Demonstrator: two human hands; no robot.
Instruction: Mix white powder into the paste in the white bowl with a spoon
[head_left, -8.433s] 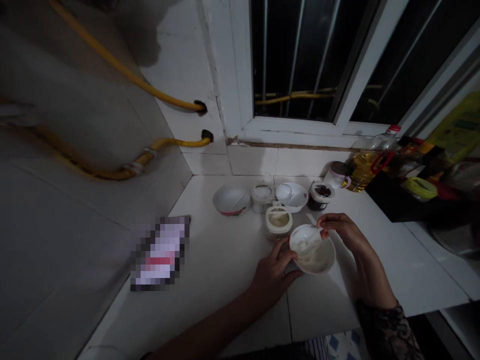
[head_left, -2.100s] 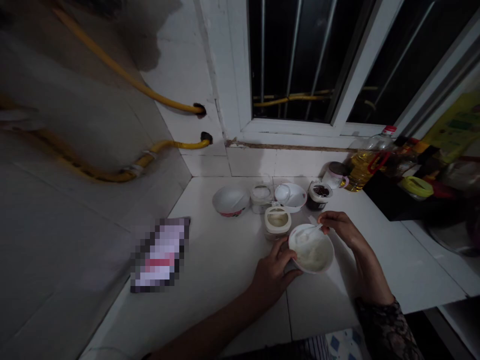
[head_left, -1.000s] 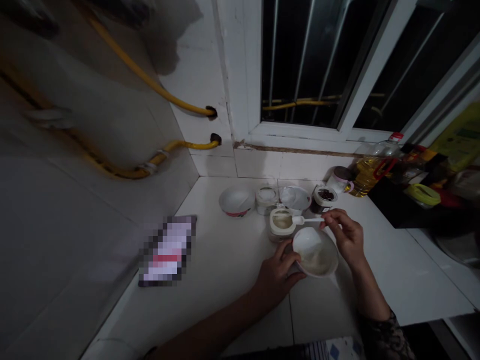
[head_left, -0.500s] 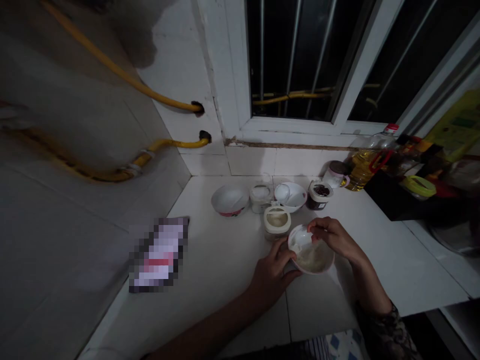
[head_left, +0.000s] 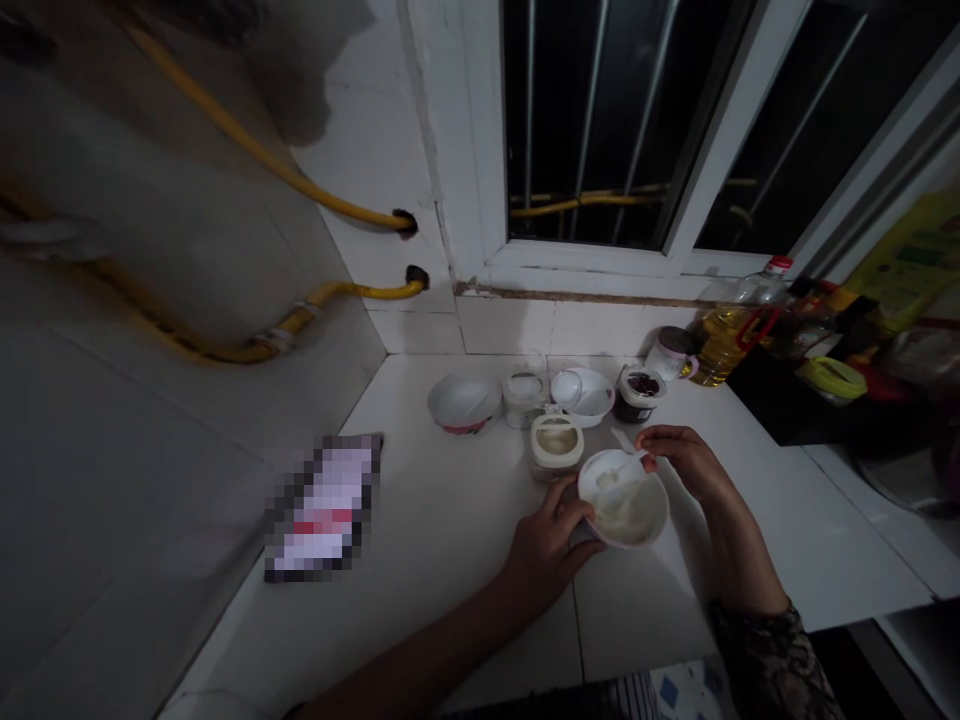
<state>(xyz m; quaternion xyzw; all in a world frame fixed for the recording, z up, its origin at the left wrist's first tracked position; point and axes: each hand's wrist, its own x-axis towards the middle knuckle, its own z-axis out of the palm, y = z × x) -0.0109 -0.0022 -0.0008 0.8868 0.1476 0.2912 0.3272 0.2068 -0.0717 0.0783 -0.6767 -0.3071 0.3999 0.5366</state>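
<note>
Dim kitchen corner, pale tiled counter (head_left: 442,560); clock read from the held bowl. At 8 o'clock we see the left hand (head_left: 551,545) gripping the rim of the white bowl (head_left: 596,472), likely bracing it against sliding; we can't tell whether its base touches the counter. At 2 o'clock the right hand (head_left: 686,462) pinches the white spoon (head_left: 628,468) by its handle, tip down inside over pale contents; we'd call that a grip for light control. At 10 o'clock, just beside, we have the cream-rimmed jar (head_left: 555,468), open, probably kept close for easy reach. Farther, 10 to 12: red-marked bowl (head_left: 448,396), clear jar (head_left: 521,408), second bowl (head_left: 598,402), dark-filled jar (head_left: 637,410). At 1 o'clock, oil bottle (head_left: 720,345). Behind, we note the barred window (head_left: 592,130) at 12, yellow pipe (head_left: 262,165) at 10:30.
</note>
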